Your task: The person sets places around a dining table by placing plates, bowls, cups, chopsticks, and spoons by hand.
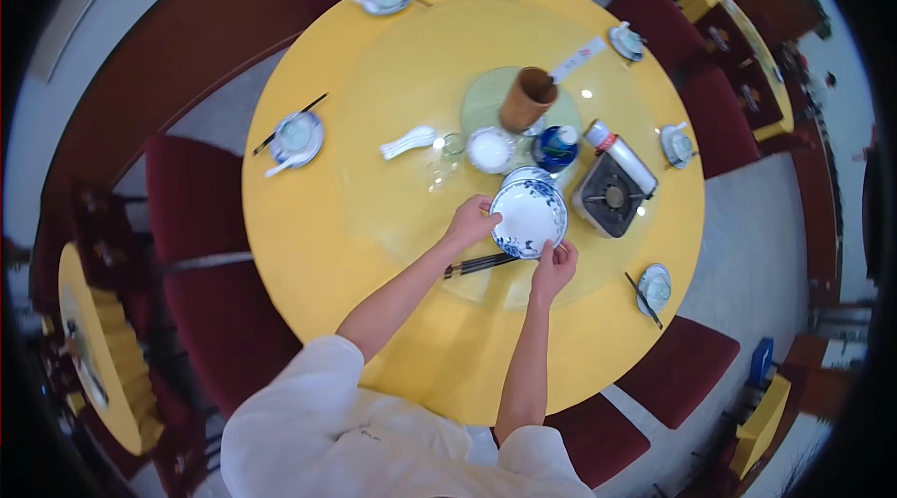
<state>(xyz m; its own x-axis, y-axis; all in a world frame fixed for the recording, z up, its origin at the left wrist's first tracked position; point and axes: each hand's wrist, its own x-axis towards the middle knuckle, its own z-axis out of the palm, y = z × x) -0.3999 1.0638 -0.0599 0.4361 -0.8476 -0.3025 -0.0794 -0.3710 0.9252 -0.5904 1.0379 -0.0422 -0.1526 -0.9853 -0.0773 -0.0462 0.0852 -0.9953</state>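
Note:
Both my hands grip a white plate with a blue floral rim point(529, 220), tilted toward me over the round table. My left hand point(473, 223) has its thumb over the plate's left edge. At the lower right rim, my right hand point(558, 268) holds it between thumb and fingers. Another blue-patterned dish point(531, 175) shows just past the far rim. Dark chopsticks point(478, 265) lie together under the plate's lower left. Beyond are a stack of small white dishes point(490, 150), a blue bottle point(557, 149) and white spoons point(409, 142).
A portable gas stove point(612, 199) stands right of the plate. A brown cylindrical holder point(528, 100) sits at the centre of the glass turntable point(392, 59). Place settings, one with a bowl point(295, 134), ring the yellow-covered table point(308, 246). Dark red chairs point(201, 208) surround it.

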